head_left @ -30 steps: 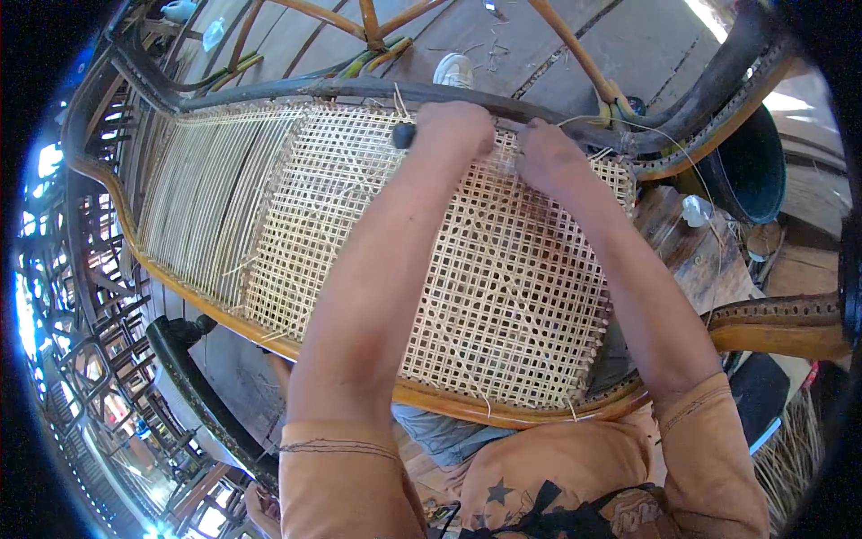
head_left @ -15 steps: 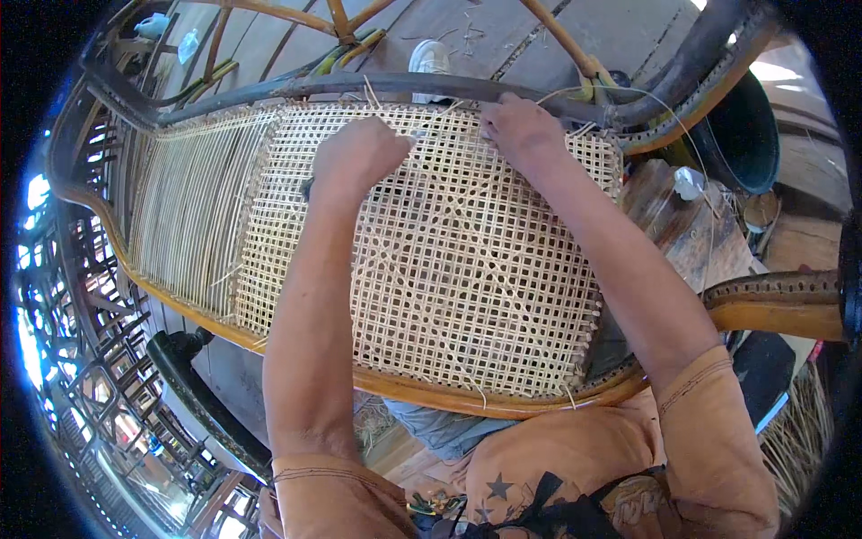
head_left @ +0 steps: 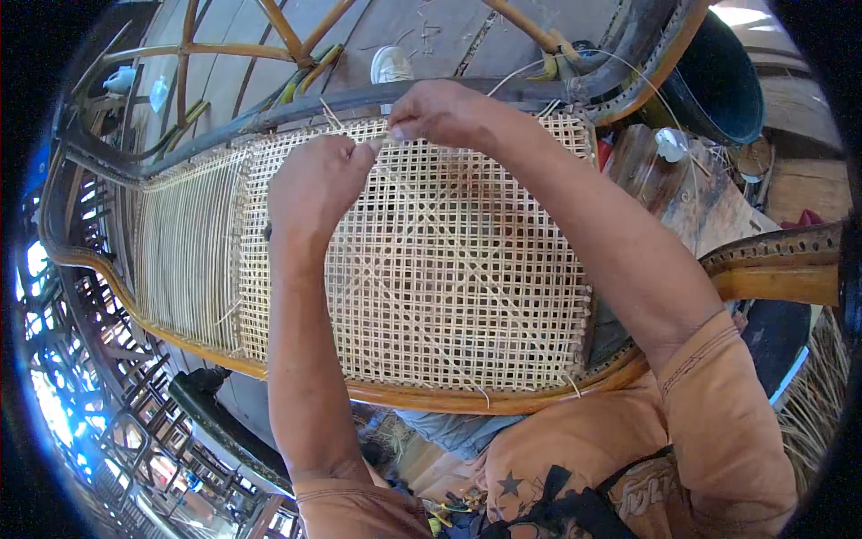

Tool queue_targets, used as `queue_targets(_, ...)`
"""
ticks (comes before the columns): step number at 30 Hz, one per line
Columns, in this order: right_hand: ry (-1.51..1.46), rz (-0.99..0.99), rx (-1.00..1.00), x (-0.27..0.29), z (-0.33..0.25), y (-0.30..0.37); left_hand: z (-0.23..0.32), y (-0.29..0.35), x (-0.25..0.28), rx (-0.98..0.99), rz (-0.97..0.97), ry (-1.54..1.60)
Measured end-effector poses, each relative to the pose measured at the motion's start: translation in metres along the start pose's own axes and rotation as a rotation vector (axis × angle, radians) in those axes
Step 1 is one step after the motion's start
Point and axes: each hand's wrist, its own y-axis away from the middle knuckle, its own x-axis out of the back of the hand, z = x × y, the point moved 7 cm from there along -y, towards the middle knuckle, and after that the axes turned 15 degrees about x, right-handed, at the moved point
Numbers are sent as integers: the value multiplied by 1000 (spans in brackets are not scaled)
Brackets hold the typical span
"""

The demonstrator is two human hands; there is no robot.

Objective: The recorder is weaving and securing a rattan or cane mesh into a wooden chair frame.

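A woven cane panel (head_left: 449, 260) with an open grid spans a curved wooden chair frame (head_left: 431, 398) in front of me. Near its far edge, my left hand (head_left: 314, 184) is closed, with thumb and forefinger pinched on a pale cane strand. Close beside it, my right hand (head_left: 444, 115) also has its fingertips closed on the strand, just above the weave. A long loose cane strand (head_left: 642, 72) arcs past the far rail to the right. The very tips and the strand's end are partly hidden.
Parallel cane strands (head_left: 184, 256) fill the frame's left section. On the right are a dark bucket (head_left: 718, 85), a wooden board (head_left: 651, 193) and a crumpled white thing (head_left: 671, 144). Beyond the rail stands a white shoe (head_left: 391, 65). A dark curved armrest (head_left: 211, 418) lies at lower left.
My right hand has moved left along the far edge and now meets my left hand's fingertips. The whole view has shifted slightly.
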Motion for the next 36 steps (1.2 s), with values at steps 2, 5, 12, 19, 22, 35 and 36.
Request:
queue_targets(2,111,-4,-150,8,2,10,3,-14,-7,-60,-28,-66)
queue_targets(5,84,74,-122,7,8,23,15,-31,-27,-75,-61,-90)
queue_targets(12,410,243,3,4,18,39,34,-53,-57,-110,-161,-328)
queue_targets(19,348,35,-403,3,29,40,61,-32,-41,-174,-155,-436)
queue_targets(22,299,73,-412,7,28,38,69,-35,-40,-213,-109,-386)
queue_targets(35,496,206,-265,-1,41,36,49,-37,-64,-247,-196,-252)
queue_targets(36,498,203,-262,-7,44,39,47,-39,-67,-260,-170,-255)
